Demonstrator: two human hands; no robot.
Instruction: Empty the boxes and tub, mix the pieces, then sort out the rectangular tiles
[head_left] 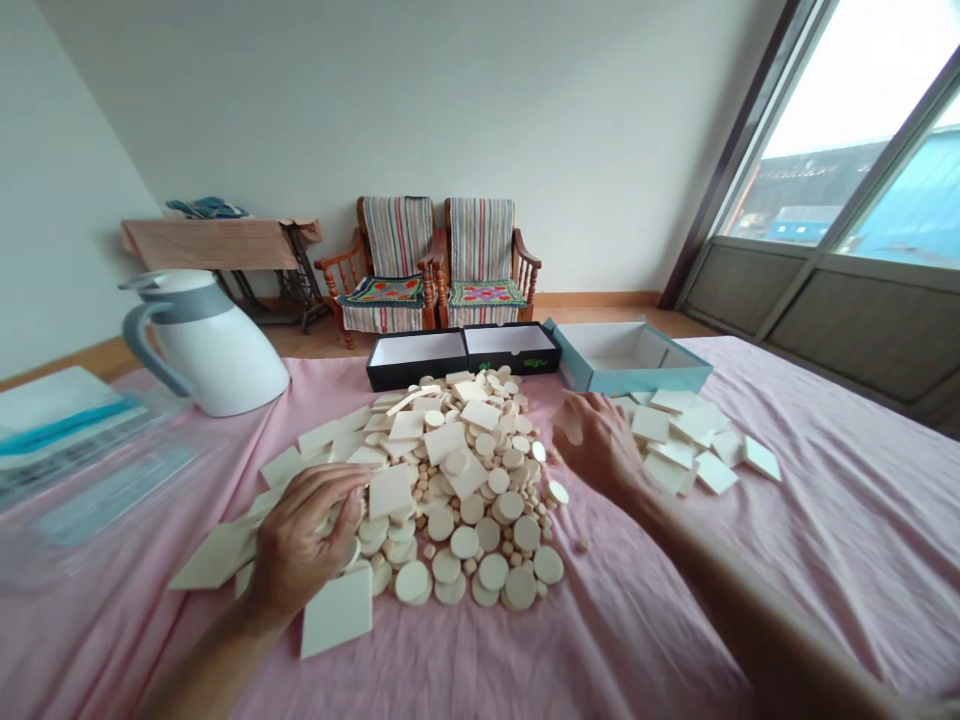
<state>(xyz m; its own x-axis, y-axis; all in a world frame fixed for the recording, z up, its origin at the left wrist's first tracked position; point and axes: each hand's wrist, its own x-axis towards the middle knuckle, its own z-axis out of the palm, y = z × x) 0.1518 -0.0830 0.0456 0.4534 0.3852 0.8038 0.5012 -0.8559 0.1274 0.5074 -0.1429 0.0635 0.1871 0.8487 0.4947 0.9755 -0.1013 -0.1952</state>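
The left hand [307, 540] curls over the near edge of a heaped pile of cream flat discs and square tiles [465, 500], its grip half closed with the fingertips pressed among the pieces; whether it has hold of one, I cannot tell. The right hand [596, 445] sits at the pile's far right edge, fingers loosely bent, and a pale shape by its fingertips may be a piece, though the view does not settle it. A looser group of cream square tiles [679, 435] lies to its right on the creased pink cloth [660, 620] covering the bench.

Pulling from low in the heap could slump it, sending discs rolling across the cloth, and a small stray disc [583, 545] already sits apart. Folds in the cloth could tip tiles, while a reaching arm could catch the white vacuum jug with its grey handle [217, 350].

Beyond the pile stand a black box with a white lining [416, 360], a matching black box lid [510, 348], and a teal cardboard box [622, 358]; only white inner surfaces show inside them.
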